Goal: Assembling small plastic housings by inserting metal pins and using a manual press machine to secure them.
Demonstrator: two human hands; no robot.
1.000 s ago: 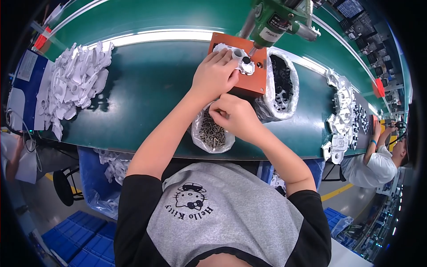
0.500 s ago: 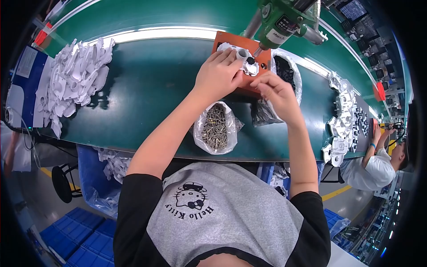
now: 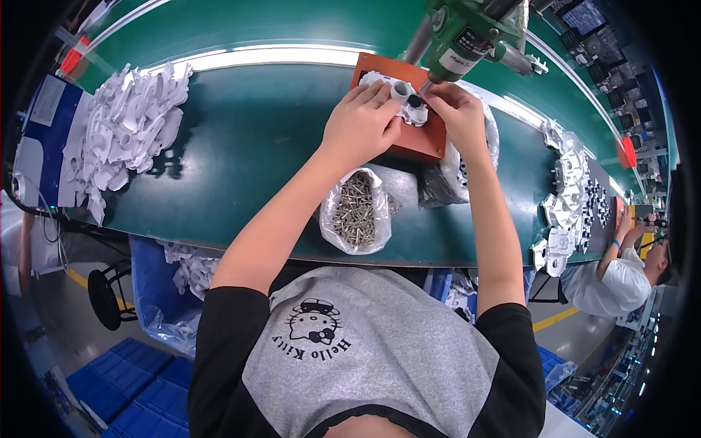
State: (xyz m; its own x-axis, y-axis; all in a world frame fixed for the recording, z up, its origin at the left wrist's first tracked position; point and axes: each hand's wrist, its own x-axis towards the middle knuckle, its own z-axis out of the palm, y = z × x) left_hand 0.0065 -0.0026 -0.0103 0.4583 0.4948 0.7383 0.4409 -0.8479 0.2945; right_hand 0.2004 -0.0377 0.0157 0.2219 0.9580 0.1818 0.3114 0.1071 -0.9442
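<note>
A white plastic part point(image 3: 413, 114) with a round collar and a black piece point(image 3: 415, 101) on it lies on the orange block point(image 3: 431, 140). My left hand point(image 3: 359, 123) grips the part from its left side, thumb toward me and fingers over the top. To the right of the part, my right hand point(image 3: 460, 115) is closed in a pinch close to the tip of the green machine head point(image 3: 461, 40). What sits between those fingertips is too small to make out. Nearer to me stands a clear bag of screws point(image 3: 355, 212).
White plastic parts point(image 3: 128, 131) are heaped at the left. A row of white housings point(image 3: 566, 197) and small black pieces point(image 3: 593, 197) lies at the right. Behind my right wrist is a plastic bag point(image 3: 491, 135). Another person point(image 3: 613, 274) works at the far right.
My right hand has moved up and away from me, from the block's near right edge to the machine tip. My left hand stays on the white part.
</note>
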